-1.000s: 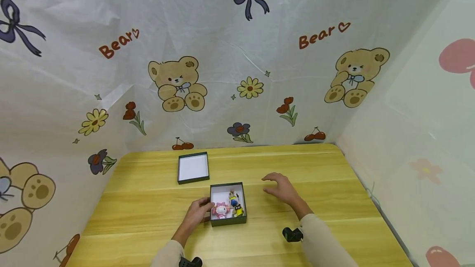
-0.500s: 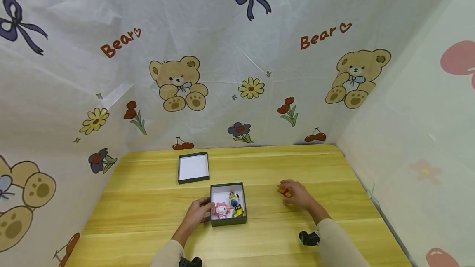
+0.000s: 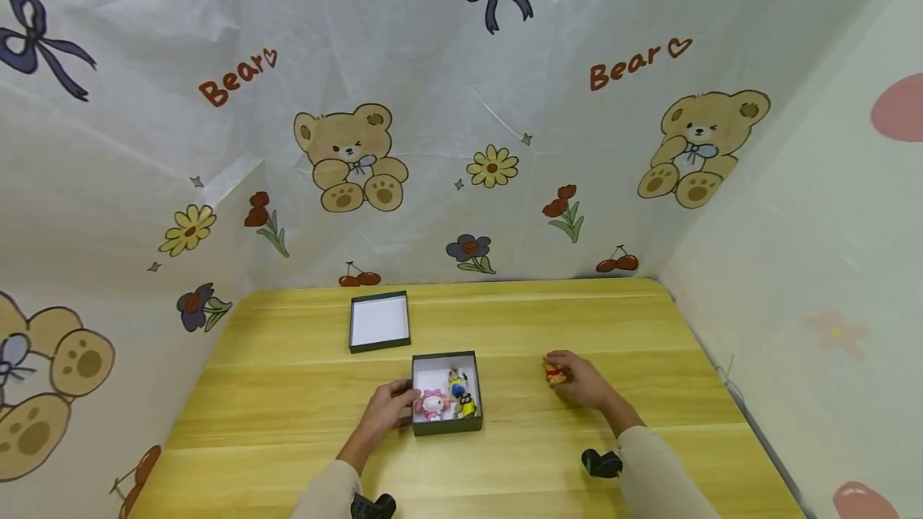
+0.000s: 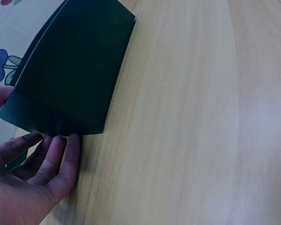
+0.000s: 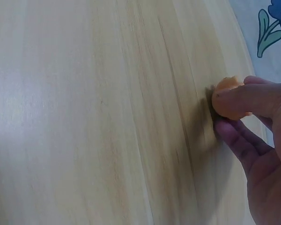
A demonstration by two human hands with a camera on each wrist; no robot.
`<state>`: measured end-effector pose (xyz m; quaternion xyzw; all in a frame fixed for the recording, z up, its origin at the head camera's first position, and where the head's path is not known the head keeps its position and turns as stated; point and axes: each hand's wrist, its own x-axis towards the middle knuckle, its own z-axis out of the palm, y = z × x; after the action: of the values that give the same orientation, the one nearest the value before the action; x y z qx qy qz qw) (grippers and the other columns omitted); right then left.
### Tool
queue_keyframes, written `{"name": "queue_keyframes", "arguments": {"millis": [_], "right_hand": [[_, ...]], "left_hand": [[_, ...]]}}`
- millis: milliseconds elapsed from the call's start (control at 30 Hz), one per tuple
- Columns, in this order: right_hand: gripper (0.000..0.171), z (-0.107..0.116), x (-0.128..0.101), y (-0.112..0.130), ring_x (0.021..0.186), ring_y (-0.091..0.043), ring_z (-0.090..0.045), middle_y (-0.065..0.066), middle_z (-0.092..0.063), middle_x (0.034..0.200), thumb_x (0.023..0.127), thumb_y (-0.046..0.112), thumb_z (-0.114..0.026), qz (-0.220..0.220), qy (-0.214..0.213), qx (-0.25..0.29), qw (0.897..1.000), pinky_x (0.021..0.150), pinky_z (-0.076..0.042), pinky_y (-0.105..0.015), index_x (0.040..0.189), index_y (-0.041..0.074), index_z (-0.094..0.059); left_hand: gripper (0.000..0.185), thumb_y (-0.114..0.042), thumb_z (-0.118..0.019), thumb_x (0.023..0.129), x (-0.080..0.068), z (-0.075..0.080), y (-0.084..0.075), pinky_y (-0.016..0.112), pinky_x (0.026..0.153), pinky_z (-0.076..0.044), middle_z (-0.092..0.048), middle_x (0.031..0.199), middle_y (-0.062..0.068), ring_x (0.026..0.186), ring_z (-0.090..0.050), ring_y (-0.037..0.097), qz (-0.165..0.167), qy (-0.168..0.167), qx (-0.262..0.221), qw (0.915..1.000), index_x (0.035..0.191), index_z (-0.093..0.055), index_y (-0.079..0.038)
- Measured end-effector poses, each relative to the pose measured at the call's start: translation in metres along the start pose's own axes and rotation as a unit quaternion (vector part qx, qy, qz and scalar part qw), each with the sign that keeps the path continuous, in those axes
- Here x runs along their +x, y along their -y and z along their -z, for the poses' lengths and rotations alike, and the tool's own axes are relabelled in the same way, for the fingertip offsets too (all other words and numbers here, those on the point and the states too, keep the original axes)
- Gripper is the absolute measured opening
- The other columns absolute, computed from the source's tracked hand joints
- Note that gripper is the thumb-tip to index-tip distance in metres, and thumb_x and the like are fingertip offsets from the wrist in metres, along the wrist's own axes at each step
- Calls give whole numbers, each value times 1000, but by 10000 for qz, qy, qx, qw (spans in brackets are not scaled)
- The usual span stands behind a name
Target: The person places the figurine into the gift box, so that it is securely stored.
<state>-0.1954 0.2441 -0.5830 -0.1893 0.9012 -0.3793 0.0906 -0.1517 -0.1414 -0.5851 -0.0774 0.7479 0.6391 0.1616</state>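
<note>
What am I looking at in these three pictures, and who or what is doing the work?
No machine here: a person works with two bare hands and wears three cameras. The wide picture comes from a camera on the head, looking down at a wooden table with printed bear cloth hung behind it. The other two come from cameras strapped to the wrists, so each shows one hand up close.

On the table stands a small dark box with a white inside, holding a few little toy figures. Its lid lies open side up, further back.

The left hand rests against the box's left side; the left wrist view shows its fingers touching the dark wall. The right hand grips a small orange and red toy at the table surface, to the right of the box.
</note>
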Motion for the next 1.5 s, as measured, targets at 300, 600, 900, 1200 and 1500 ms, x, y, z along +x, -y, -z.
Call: {"name": "queue_keyframes", "arguments": {"millis": [300, 600, 900, 1200, 1500], "right_hand": [[52, -1, -3, -5, 86, -23, -58, -14, -61, 102, 78, 0, -76, -437, -313, 467, 9975, 72, -52, -29, 125, -12, -54], [50, -6, -7, -10, 91, -25, -56, -17, -61, 107, 78, 3, -76, -167, -394, 721, 9965, 75, -51, -29, 123, -10, -57], [50, -15, -5, -8, 85, -21, -53, -10, -61, 98, 75, 10, -82, -499, -566, 945, 9927, 70, -48, -26, 117, -6, -61], [46, -23, 2, 12, 86, -21, -56, -10, -63, 98, 76, 12, -81, -346, -737, 917, 9925, 72, -49, -29, 115, -3, -63], [45, -30, 16, 47, 89, -30, -57, -11, -64, 102, 79, 13, -79, 170, -773, 823, 9935, 75, -52, -39, 118, -1, -63]], "left_hand": [[56, -19, -58, 95, 0, -2, -2, 43, 87, -54, -54, 125, 28, 110, -58, 34, -31, -3, 151, 9999, 135, -41, 17], [56, -19, -58, 95, 1, -2, -1, 43, 87, -54, -54, 124, 28, 110, -57, 34, -28, 6, 185, 9998, 134, -42, 17], [55, -19, -57, 96, 1, -2, 0, 42, 87, -54, -55, 124, 28, 111, -57, 33, -72, 56, 86, 9999, 134, -42, 17], [57, -20, -57, 95, 1, -3, 1, 44, 89, -53, -51, 129, 30, 113, -56, 36, -42, -6, 172, 9998, 135, -40, 17], [58, -21, -57, 96, -1, -1, 0, 44, 89, -53, -51, 129, 30, 115, -55, 36, -26, -7, 135, 9999, 136, -39, 17]]}}
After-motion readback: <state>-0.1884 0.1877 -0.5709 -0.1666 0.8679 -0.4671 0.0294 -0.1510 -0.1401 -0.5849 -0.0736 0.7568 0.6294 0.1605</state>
